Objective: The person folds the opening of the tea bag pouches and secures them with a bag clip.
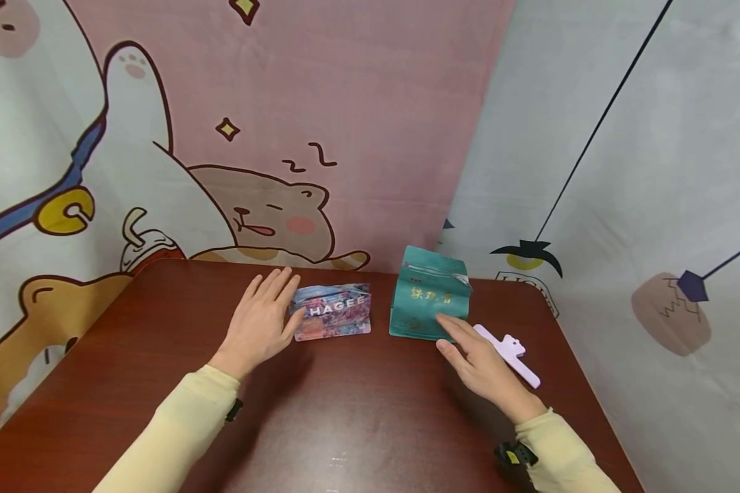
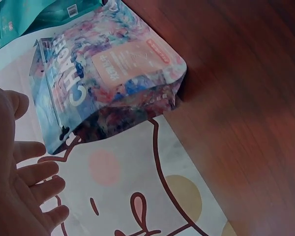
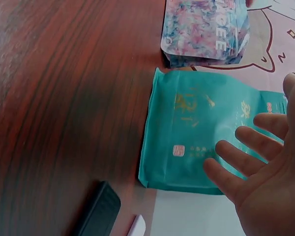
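In the head view my left hand (image 1: 262, 318) hovers by the left end of a colourful pouch (image 1: 333, 311) lettered CHAGEE, its fingers extended and holding nothing. The left wrist view has this hand (image 2: 24, 172) beside the pouch's folded top (image 2: 78, 83). My right hand (image 1: 477, 359) is over the lower right of a teal stand-up pouch (image 1: 428, 294) with gold characters. Its fingers are spread and bare, overlapping the teal front (image 3: 187, 132) in the right wrist view. Just right of that hand lies a lilac bag clip (image 1: 512, 352), partly hidden by it.
Both pouches stand near the back of a dark reddish-brown wooden table (image 1: 345, 411). Behind it hangs a cartoon-printed cloth (image 1: 376, 137), and more pale cloth (image 1: 623, 205) covers the right side. A black strap (image 1: 516, 453) is on the right wrist.
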Available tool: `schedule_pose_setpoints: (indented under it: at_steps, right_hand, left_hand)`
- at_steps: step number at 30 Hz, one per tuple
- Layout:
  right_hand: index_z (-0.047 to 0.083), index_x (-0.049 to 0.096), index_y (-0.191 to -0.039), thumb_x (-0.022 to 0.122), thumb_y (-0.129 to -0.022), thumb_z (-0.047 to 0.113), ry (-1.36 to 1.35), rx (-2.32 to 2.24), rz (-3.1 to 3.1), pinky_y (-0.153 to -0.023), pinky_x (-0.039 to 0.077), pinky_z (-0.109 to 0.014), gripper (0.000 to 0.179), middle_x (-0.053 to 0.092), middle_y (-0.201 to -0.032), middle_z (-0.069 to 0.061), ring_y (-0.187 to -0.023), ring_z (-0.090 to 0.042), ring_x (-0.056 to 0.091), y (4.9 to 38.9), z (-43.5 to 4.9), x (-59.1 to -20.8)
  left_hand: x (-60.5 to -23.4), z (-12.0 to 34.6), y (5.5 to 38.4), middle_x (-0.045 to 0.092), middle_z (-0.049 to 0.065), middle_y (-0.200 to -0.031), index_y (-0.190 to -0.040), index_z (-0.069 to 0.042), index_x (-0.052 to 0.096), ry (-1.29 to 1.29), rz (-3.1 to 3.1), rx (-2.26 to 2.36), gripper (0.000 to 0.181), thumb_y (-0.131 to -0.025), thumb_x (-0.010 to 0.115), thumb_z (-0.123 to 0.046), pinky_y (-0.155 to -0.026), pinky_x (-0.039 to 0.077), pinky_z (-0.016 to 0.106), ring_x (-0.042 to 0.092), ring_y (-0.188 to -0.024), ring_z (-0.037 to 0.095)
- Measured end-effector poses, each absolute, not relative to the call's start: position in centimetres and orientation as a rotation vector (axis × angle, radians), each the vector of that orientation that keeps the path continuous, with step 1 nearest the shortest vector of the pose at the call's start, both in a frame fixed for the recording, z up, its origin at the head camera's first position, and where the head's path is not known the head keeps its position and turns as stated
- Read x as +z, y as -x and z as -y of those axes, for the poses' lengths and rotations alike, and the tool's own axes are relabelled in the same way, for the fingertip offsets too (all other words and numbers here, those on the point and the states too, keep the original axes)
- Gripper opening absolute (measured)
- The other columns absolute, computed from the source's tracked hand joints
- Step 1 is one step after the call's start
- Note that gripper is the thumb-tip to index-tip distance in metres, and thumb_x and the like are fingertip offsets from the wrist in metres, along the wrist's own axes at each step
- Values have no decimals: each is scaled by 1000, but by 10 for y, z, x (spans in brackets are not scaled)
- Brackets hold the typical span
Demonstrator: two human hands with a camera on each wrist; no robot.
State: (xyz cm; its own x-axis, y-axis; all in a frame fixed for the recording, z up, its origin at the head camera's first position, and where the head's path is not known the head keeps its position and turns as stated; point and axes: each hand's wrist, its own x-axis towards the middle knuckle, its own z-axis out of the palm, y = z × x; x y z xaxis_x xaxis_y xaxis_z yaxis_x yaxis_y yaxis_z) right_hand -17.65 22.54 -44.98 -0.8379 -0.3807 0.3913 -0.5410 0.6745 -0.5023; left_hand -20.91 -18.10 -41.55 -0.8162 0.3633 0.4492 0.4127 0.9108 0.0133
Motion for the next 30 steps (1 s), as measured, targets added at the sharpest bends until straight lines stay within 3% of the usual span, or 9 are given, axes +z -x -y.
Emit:
schedule_pose_setpoints:
  at_steps: [30]
  right_hand:
    - [5, 54, -150, 57, -107, 23, -751, 1155, 2613, -105, 46, -59, 46, 53, -152, -17, -141, -37, 49, 194, -180, -451]
  left_hand:
    - [-415, 148, 216, 51, 21, -153, -145, 1, 56, 606, 2593, -197, 56, -101, 65, -32, -121, 28, 53, 48, -142, 37]
